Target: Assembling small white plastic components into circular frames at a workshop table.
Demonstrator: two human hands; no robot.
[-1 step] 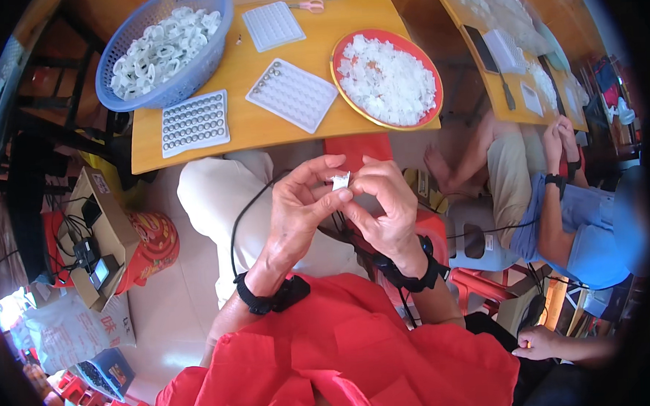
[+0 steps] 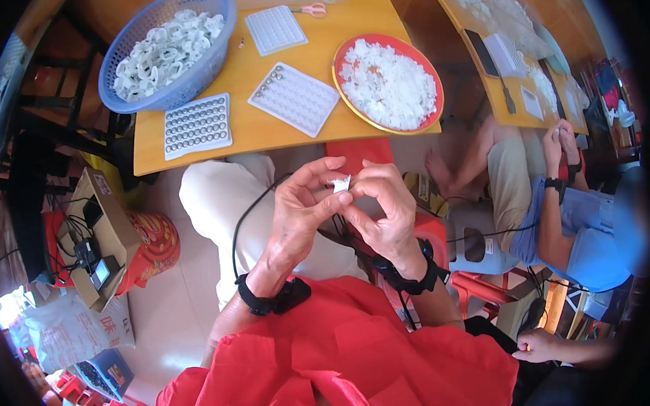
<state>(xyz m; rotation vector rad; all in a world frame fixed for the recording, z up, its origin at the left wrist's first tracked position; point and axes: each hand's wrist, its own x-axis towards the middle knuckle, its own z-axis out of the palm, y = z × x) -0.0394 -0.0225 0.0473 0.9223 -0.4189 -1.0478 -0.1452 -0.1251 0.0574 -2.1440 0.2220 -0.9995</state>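
Above my lap, my left hand (image 2: pixel 296 208) and my right hand (image 2: pixel 388 207) meet fingertip to fingertip. Between them is a small white plastic piece (image 2: pixel 341 184), pinched by the thumb and fingers of both hands; its underside is hidden. Beyond my hands, on the table (image 2: pixel 234 150), lies a white grid tray (image 2: pixel 295 102) with a few silvery round parts at its upper left corner. To its right a red round tray (image 2: pixel 340 51) with a yellow rim bears a heap of small white translucent pieces (image 2: pixel 385 82).
A blue basket (image 2: pixel 105 75) of white ring-shaped parts stands at the table's left. Nearby lies a tray (image 2: pixel 197 126) filled with silvery round parts. Farther back are another white tray (image 2: pixel 275 30) and pink-handled scissors (image 2: pixel 316 10). A co-worker (image 2: pixel 568 212) sits at the right.
The table and its contents appear slightly lower in the picture. My hands keep the same hold on the white plastic piece.
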